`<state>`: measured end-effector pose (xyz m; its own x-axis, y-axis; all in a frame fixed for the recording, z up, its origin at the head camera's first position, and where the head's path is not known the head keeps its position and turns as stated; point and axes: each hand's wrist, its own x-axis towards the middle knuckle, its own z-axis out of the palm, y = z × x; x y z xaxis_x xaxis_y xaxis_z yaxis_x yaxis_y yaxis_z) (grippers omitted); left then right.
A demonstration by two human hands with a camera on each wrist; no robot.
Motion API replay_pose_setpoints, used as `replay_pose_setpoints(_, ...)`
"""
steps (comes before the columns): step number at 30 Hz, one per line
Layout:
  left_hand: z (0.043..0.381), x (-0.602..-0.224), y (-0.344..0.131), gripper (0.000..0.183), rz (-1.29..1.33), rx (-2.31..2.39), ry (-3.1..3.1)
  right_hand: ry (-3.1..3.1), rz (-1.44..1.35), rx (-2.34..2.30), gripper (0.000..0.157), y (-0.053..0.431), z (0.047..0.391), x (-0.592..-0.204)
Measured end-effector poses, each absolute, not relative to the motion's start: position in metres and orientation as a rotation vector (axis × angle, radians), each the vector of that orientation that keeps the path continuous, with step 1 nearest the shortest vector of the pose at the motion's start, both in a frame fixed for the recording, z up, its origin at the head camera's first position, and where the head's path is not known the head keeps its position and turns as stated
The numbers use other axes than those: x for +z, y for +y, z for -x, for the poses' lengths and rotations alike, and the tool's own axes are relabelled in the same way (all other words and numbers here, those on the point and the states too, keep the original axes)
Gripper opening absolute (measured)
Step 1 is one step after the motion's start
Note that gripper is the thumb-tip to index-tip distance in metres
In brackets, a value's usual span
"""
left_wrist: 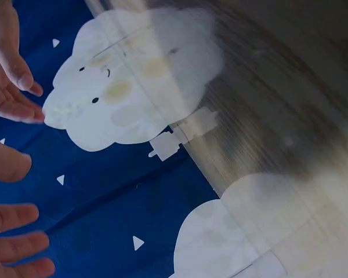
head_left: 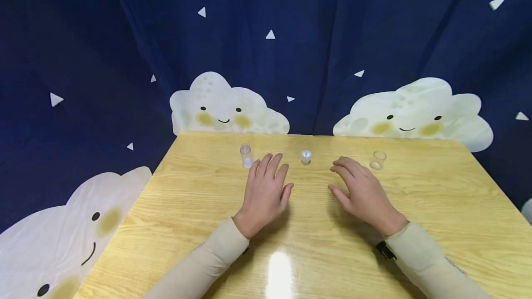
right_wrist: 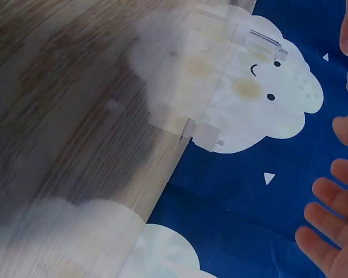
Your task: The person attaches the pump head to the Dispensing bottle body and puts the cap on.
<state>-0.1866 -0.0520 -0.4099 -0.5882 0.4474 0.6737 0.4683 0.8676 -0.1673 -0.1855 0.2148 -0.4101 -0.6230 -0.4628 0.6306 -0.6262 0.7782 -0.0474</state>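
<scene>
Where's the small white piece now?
In the head view, the small white piece sits just right of center, near the far edge of the table, between the clear tube at left and clear cylinder at right.

Head view: 2 sleeves (head_left: 203,260) cut off, white pc. (head_left: 305,155) too sm. to ID.

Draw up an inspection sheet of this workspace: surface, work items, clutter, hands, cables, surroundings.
Surface: pale wooden table, reflecting light at the near side.
Work items: clear tube at the left, small whitish piece in the middle, clear cup at the right, all standing apart.
Clutter: nothing seen.
Hands: left hand close to the tube, right hand close to the cup; fingers loose, both holding nothing.
Cables: nothing seen.
Surroundings: dark blue curtain with a cloud print behind the table.
</scene>
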Motion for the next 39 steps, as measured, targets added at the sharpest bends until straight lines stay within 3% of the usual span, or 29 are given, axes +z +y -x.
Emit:
replay_pose_setpoints(3,0.186,-0.408,-0.052,0.032,0.694,-0.068,-2.237,-2.313,-0.83,0.361,0.037,0.215,0.185,-0.408)
replay_pose_setpoints(6,0.184,-0.407,-0.053,0.03,0.707,-0.064,-2.234,-2.304,-0.841,0.354,0.035,0.215,0.185,-0.408)
replay_pose_setpoints(19,0.182,-0.409,-0.058,0.036,0.724,-0.166,-2.293,-2.369,-0.83,0.38,0.038,0.213,0.18,-0.406)
replay_pose_setpoints(28,0.18,-0.412,-0.062,0.035,0.719,-0.223,-2.333,-2.508,-0.72,0.755,0.032,0.206,0.173,-0.408)
replay_pose_setpoints(39,0.18,-0.414,-0.063,0.035,0.708,-0.259,-2.386,-2.571,-0.723,0.836,0.03,0.204,0.169,-0.41)
